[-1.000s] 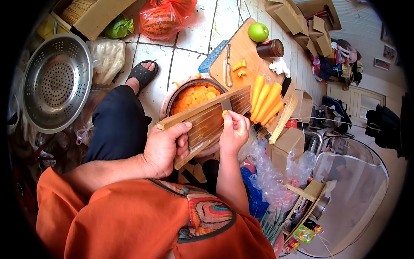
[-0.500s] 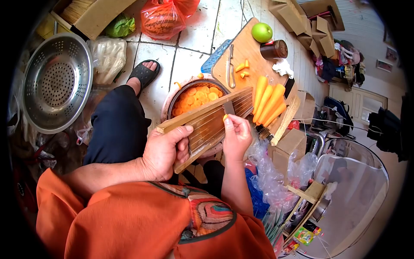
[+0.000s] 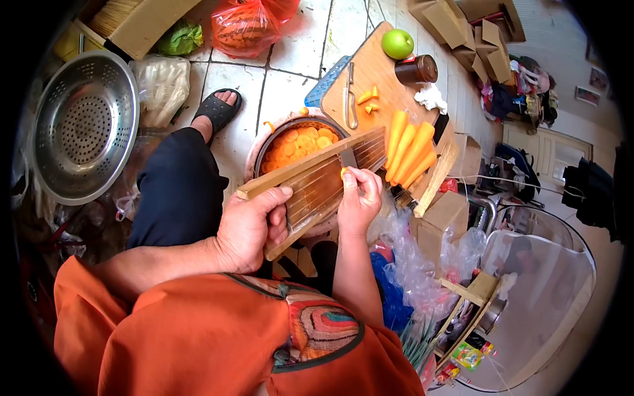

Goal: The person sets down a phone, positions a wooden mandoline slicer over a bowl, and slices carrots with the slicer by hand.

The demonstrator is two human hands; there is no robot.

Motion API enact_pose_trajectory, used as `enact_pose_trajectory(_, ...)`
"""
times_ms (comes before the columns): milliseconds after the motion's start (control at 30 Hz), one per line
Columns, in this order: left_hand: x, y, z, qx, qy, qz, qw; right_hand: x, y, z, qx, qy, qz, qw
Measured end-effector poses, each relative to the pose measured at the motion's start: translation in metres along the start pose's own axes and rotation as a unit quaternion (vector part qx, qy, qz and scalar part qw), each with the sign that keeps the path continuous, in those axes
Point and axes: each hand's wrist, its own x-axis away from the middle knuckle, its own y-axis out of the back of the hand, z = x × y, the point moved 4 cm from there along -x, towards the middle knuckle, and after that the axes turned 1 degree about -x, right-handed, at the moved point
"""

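My left hand (image 3: 254, 224) grips the near end of a wooden slicer board (image 3: 307, 191), thumb on its upper rail. The board slants over a bowl, its metal blade plate (image 3: 348, 158) near the far end. My right hand (image 3: 358, 198) pinches a small orange carrot piece (image 3: 344, 172) beside the blade. Beneath and beyond the board, the bowl holds round carrot slices (image 3: 297, 145). Several peeled carrots (image 3: 409, 152) lie at the lower edge of a cutting board (image 3: 386, 79), which also bears carrot ends (image 3: 368, 97) and a knife (image 3: 349, 99).
A green apple (image 3: 397, 43), a dark jar (image 3: 416, 68) and crumpled white tissue (image 3: 430, 98) are on or by the cutting board. A metal colander (image 3: 86, 125) is at the left. A red bag (image 3: 244, 30) lies on the tiles. Plastic bags (image 3: 416, 264) sit right of my right arm.
The whole view has shifted slightly. Both hands keep their hold on the board and the carrot piece, with little movement along the board.
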Motion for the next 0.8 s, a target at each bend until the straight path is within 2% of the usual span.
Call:
enact_pose_trajectory(167, -0.001, 0.002, 0.003, -0.007, -0.004, -0.011, 1.0, -0.005, 0.0, -0.009, 0.038, 0.07, 0.006, 0.997)
enact_pose_trajectory(267, -0.001, 0.002, 0.004, -0.006, -0.002, -0.009, 1.0, -0.016, 0.003, -0.024, -0.033, -0.038, -0.002, 0.999)
enact_pose_trajectory(367, -0.001, 0.004, 0.003, -0.002, -0.005, -0.011, 1.0, -0.016, -0.002, -0.039, -0.118, -0.069, -0.004, 0.991)
enact_pose_trajectory(500, -0.001, 0.003, 0.002, -0.009, -0.003, -0.009, 1.0, -0.02, 0.001, -0.04, -0.12, -0.06, 0.006, 0.991)
enact_pose_trajectory(567, 0.0, 0.002, 0.001, -0.003, -0.005, -0.003, 1.0, -0.026, 0.006, -0.024, 0.039, -0.013, 0.05, 0.998)
enact_pose_trajectory(800, 0.002, -0.002, -0.001, 0.002, -0.006, 0.004, 1.0, -0.072, -0.001, -0.045, 0.056, -0.04, 0.061, 0.996)
